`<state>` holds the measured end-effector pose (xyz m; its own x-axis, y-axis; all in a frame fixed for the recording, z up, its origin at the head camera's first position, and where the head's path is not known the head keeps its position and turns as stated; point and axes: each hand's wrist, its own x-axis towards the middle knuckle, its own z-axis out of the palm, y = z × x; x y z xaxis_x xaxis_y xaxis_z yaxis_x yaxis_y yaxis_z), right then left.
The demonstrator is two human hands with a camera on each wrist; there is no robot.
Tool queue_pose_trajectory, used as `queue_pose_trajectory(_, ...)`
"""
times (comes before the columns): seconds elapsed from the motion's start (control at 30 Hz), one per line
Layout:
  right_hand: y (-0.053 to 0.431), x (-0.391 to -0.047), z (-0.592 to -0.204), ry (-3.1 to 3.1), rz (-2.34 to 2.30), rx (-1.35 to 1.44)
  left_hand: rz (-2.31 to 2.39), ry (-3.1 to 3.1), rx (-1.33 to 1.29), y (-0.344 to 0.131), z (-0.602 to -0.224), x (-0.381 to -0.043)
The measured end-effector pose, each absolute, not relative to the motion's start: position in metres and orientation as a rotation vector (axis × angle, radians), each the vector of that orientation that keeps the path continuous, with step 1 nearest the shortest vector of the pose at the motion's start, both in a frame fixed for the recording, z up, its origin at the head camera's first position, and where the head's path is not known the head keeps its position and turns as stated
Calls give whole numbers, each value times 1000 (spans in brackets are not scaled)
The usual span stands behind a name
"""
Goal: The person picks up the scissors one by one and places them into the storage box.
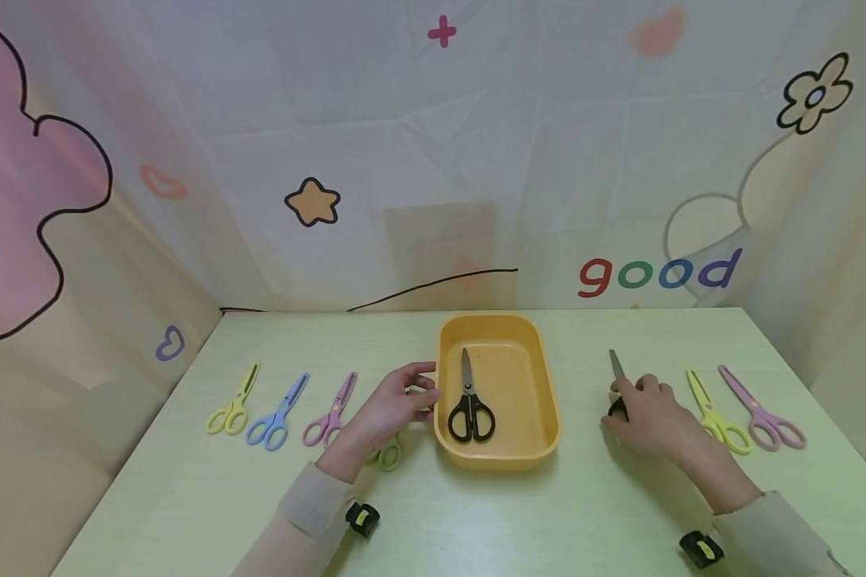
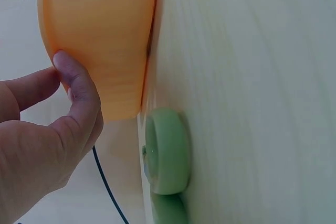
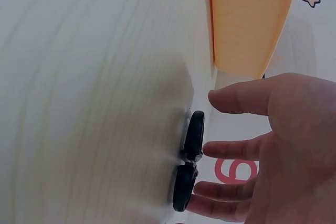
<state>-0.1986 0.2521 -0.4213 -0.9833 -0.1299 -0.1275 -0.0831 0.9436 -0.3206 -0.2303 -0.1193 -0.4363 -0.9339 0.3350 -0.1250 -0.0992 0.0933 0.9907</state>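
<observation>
Spreading fingers over right-side black scissors (image 1: 617, 365), right hand (image 1: 649, 417) is gripping nothing!
Left hand (image 1: 397, 401) is pinching yellow tray rim (image 1: 440, 344) (shallow pickup could be slipping).

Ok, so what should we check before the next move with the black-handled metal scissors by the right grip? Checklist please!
1. Yellow rounded plastic tray flat on the pale wooden table: ok.
2. Left grip touching the tray's side: ok.
3. Right grip closed around the black-handled metal scissors: not ok; fingers touch the handles, thumb stands apart.
4. Their blades pointing away from the person: ok.
5. Right arm clear of the yellow plastic scissors: cannot tell; it overlaps them from above.
</observation>
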Motion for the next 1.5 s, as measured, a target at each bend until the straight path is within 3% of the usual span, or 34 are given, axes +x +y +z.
queue_pose_trajectory(1.5, 250, -199, -423, 2955, -515, -169, 1919, 1996, 200, -121, -436, -233)
